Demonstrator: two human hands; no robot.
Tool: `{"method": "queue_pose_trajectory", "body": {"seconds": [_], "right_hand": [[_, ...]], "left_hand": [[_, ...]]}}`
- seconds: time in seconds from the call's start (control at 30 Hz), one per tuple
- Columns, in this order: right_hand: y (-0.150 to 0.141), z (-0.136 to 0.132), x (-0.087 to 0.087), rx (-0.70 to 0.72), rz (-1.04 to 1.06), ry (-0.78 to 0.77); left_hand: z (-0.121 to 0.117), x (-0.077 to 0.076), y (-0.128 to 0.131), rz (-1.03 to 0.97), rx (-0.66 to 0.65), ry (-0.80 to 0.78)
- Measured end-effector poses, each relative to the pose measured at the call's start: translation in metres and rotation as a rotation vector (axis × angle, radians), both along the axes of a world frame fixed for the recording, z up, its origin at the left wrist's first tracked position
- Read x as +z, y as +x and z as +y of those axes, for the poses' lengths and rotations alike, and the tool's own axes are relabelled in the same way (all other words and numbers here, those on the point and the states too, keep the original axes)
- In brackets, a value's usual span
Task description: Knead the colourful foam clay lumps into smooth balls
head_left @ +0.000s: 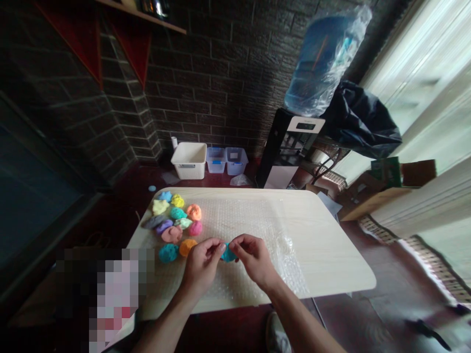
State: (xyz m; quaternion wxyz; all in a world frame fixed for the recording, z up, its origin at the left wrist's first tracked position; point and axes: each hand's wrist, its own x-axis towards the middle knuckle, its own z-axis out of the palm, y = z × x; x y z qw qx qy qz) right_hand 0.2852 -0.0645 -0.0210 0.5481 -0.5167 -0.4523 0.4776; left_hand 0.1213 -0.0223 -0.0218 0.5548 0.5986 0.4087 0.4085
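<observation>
The teal piece (228,252) is between the two hands, over the bubble-wrap sheet (245,215) on the table (327,240), nearer the near edge than the far edge. Whether its underside touches the wrap cannot be determined.

Left hand (203,260): thumb and fingers are pinched on the left side of the piece. Right hand (254,257): thumb and fingers are pinched on the right side. The hands are near each other, with the middle of the piece exposed between them.

The orange lump (187,246) is just beside the left hand, and the blue-teal lump (168,253) is beyond it, toward the left edge. A cluster of coloured lumps (178,213) extends from there along the left edge to the far-left corner.

Handling (judged from appearance): the material is probably light, soft and clay-like, with a slightly tacky rather than slippery surface. Hard pressure is likely to leave dents; pulling may thin or tear the middle. Grip opposite sides with the finger pads, apply light, even pressure, and support the underside.
</observation>
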Motion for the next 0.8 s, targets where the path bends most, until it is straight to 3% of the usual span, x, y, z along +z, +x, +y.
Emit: {"method": "queue_pose_trajectory", "body": {"seconds": [0.23,0.53,0.67,0.8], "right_hand": [[0.0015,-0.002,0.0014,-0.016,-0.093,0.054],[-0.0067,-0.0057,0.0062,-0.041,-0.126,0.056],[-0.0053,-0.0029,0.005,-0.013,0.005,0.016],[-0.0004,0.0001,0.0028,-0.004,0.004,-0.001]], "left_hand": [[-0.0015,-0.004,0.0067,-0.181,-0.024,-0.176],[-0.0018,-0.0029,0.0067,-0.005,0.027,0.053],[-0.0023,-0.0022,0.006,-0.042,0.026,0.037],[-0.0026,-0.0029,0.0061,-0.072,0.03,-0.015]]}}
